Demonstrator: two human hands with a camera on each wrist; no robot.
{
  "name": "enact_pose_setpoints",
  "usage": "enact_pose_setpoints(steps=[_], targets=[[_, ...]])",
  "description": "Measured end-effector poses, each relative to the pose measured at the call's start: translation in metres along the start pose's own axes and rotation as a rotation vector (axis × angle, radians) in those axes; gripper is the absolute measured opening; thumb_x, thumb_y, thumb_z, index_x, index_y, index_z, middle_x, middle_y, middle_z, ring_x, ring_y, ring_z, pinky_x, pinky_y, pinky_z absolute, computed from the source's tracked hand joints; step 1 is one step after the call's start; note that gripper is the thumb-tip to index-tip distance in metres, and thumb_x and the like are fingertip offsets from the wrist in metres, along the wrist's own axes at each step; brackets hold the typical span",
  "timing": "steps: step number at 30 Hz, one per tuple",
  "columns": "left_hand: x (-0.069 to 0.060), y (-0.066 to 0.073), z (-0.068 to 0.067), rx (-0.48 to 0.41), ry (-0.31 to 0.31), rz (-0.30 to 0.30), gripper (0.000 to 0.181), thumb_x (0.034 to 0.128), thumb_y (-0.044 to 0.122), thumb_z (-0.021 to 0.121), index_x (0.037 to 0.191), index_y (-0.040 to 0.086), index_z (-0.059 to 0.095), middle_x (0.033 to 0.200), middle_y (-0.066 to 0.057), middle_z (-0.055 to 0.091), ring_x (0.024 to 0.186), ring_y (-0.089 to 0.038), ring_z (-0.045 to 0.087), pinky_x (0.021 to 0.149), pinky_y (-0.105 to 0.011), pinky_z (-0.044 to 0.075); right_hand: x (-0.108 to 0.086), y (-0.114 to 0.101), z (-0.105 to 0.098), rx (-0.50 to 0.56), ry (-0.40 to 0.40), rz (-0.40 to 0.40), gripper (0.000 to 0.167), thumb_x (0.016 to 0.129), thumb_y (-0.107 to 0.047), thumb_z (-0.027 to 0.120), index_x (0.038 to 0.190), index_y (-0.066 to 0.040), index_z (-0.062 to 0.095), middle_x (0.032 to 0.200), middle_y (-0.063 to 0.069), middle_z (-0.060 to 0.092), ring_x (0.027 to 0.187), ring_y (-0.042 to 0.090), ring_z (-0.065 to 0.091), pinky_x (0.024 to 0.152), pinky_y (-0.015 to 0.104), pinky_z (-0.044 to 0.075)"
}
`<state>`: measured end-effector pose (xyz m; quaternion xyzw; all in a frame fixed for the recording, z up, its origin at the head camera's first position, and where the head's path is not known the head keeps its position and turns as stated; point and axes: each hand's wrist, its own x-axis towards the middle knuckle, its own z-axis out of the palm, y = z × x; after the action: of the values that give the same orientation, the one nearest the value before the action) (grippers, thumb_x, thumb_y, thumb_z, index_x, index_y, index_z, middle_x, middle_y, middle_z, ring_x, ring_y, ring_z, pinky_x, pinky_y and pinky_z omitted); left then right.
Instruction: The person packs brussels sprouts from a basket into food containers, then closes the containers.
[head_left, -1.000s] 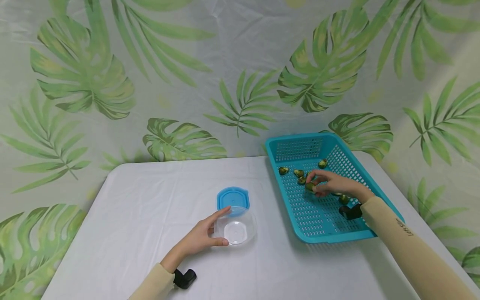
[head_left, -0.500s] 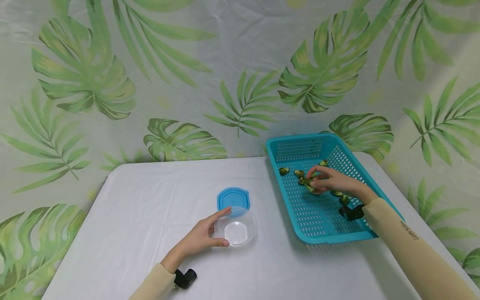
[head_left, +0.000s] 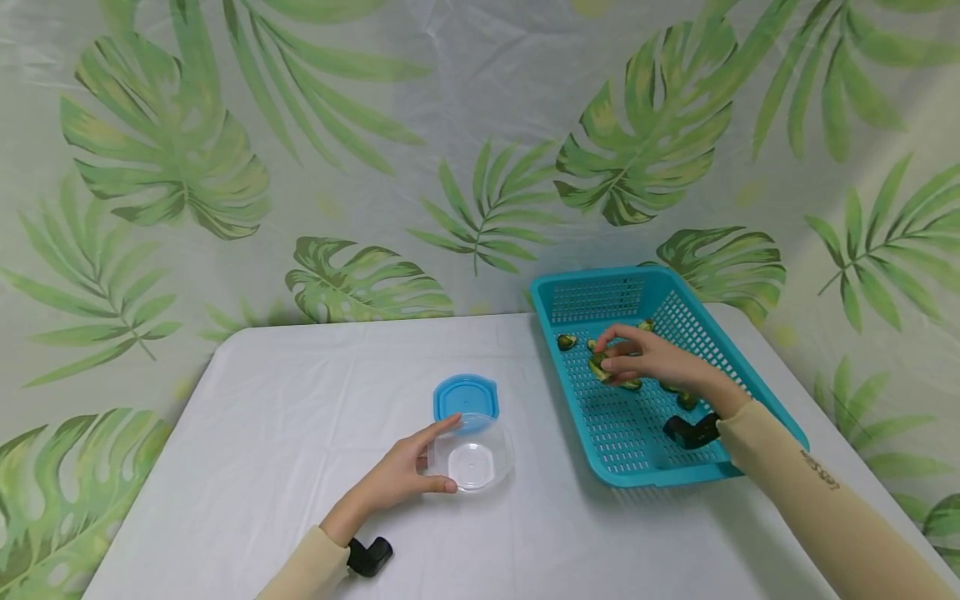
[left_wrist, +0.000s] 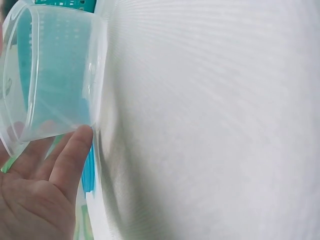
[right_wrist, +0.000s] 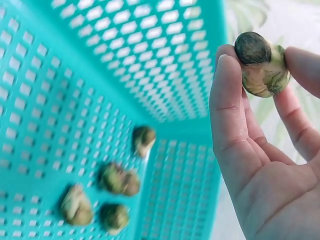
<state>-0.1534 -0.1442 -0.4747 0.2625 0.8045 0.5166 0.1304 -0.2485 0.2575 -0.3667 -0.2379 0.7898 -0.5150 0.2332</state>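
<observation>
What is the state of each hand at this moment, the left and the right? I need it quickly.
Left hand: holding the clear tub by its side.
Right hand: holding a small green vegetable in a pinch.

Beige left sleeve (head_left: pixel 306 568), beige right sleeve (head_left: pixel 797 492) with dark lettering (head_left: pixel 819 470), 1 black camera (head_left: pixel 372 557) at each wrist

Head view forward-down — basket (head_left: pixel 615 425) in all 3
</observation>
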Motion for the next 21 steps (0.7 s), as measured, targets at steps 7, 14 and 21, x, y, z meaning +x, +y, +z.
enact_pose_setpoints(steps=[7,14,21], targets=[[0.000,-0.001,0.000,-0.015,-0.001,0.001,0.089,0.0773,0.022,0.081,0.151,0.019,0.032,0.151,-0.001,0.036,0.139,-0.024,0.026,0.100,-0.046,0.042,0.002,-0.020,0.019,0.018,-0.044,-0.039,0.025,0.099,-0.011,0.054,0.117,0.004,0.045,0.105,0.021,0.058,0.093,0.034,0.063,0.081,0.044,0.054],[0.000,-0.003,0.000,-0.012,0.000,0.009,0.088,0.0777,0.022,0.081,0.151,0.020,0.032,0.150,-0.002,0.036,0.139,-0.024,0.026,0.100,-0.047,0.041,0.006,-0.032,0.038,0.037,-0.079,-0.025,0.025,0.097,-0.012,0.058,0.115,0.002,0.047,0.110,0.021,0.055,0.093,0.035,0.061,0.084,0.050,0.052],[0.001,-0.004,0.001,-0.008,-0.001,0.020,0.088,0.0781,0.023,0.081,0.151,0.021,0.032,0.150,-0.002,0.037,0.139,-0.025,0.027,0.100,-0.048,0.042,0.009,-0.044,0.056,0.051,-0.124,-0.014,0.026,0.097,-0.012,0.057,0.115,0.003,0.047,0.112,0.022,0.052,0.093,0.037,0.062,0.084,0.049,0.052]])
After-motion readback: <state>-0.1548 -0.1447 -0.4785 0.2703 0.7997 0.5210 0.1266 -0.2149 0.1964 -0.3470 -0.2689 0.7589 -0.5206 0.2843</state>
